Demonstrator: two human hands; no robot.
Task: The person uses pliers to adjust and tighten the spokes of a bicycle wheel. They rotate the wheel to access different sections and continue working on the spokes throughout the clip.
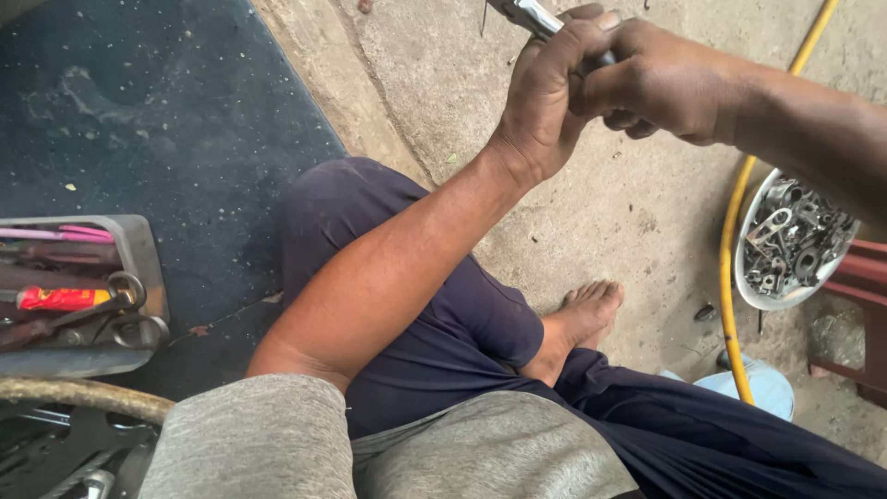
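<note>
left hand (547,88) + right hand (658,81) | metal tool (531,16) | inside both grips, tip protruding up-left

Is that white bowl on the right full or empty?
Full. The white bowl on the concrete floor is heaped to the rim with small grey metal parts; none of its inside bottom shows.

The setting is a floor-level repair workshop. Indicators: rough concrete floor (591,194), a metal tray of hand tools (139,268), a white bowl of assorted metal fittings (744,277), a yellow hose (730,268), and a dark mat (157,111).
</note>
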